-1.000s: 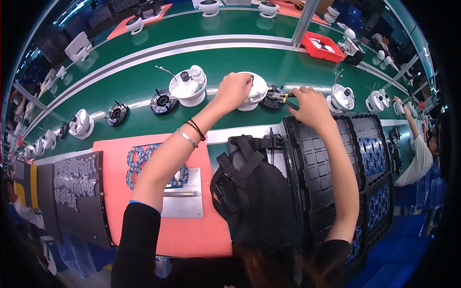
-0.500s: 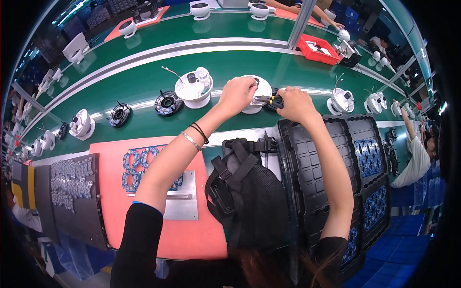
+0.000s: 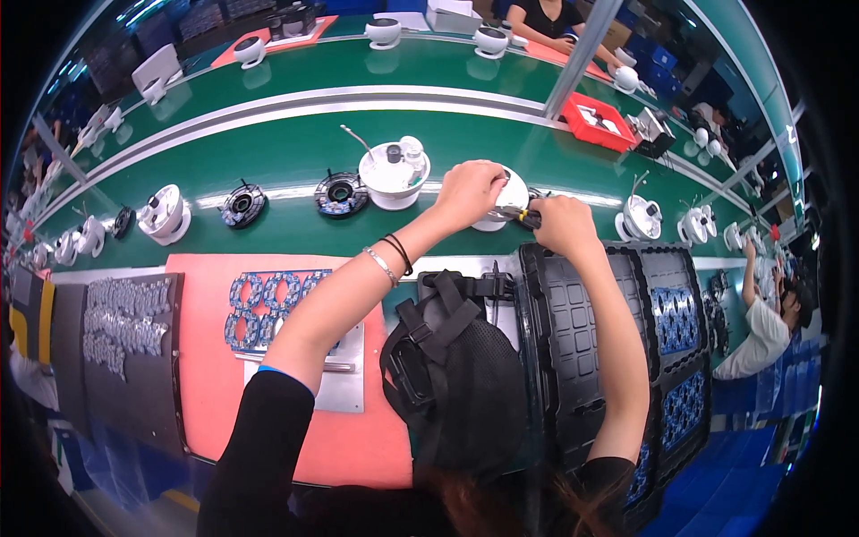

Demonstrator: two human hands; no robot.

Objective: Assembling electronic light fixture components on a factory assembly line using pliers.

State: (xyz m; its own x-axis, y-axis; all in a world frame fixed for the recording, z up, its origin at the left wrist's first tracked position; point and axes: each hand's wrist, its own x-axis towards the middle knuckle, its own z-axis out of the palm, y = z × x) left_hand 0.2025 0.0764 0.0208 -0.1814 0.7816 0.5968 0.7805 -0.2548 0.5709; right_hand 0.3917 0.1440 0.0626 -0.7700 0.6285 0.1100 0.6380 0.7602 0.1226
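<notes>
Two bare hands meet over a white, round plastic housing (image 3: 511,192) on the green conveyor surface (image 3: 291,170). The left forearm slants up and rightward from the lower edge; its wrist is bent slightly and the left hand (image 3: 473,191) lies back uppermost, the fingers curled together at the housing's upper face. Whether these fingers pinch a part cannot be told, their tips being partly hidden. The right forearm rises steeply and leans leftward; the right hand (image 3: 565,224) is clenched around the handles of black-and-yellow pliers (image 3: 528,216), whose nose points left at the housing's near right side.

Containers: beneath the right forearm lies a black moulded plastic tray (image 3: 571,309) with several compartments, those on its right holding perforated blue circuit boards (image 3: 675,319). Beyond the right hand, a red rectangular plastic bin (image 3: 582,134) holds white pieces (image 3: 598,117). Left of the hands, a white open-topped round housing (image 3: 392,185) contains a black cylinder (image 3: 394,153) and a clear part (image 3: 412,149).
</notes>
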